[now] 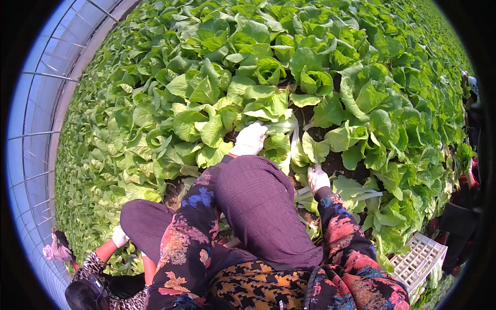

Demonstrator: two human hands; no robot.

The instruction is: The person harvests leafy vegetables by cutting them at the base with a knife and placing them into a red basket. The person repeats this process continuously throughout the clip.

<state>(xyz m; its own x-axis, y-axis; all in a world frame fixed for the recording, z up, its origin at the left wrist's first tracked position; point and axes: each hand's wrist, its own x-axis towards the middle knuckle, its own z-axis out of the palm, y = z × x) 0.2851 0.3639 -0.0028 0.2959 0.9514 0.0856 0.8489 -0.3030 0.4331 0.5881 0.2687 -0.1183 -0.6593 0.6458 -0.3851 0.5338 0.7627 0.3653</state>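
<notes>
In a dense bed of leafy green lettuce-like plants (271,73), my left hand (250,138), in a white glove, reaches past my bent knee. It presses against a pale-stalked leafy head (277,126); whether its fingers grip the plant cannot be told. My right hand (318,178), also white-gloved, is lower and to the right, its fingertips at the base of a light green leaf (314,149), grip unclear. Loose pale leaves (354,192) with white stalks lie on the soil just right of that hand.
A white plastic crate (418,259) stands at the lower right. A co-worker (87,288) in leopard-print sleeves crouches at the lower left, another person (60,248) behind. More people (471,174) are at the right edge. A greenhouse wall (35,135) with metal hoops curves along the left.
</notes>
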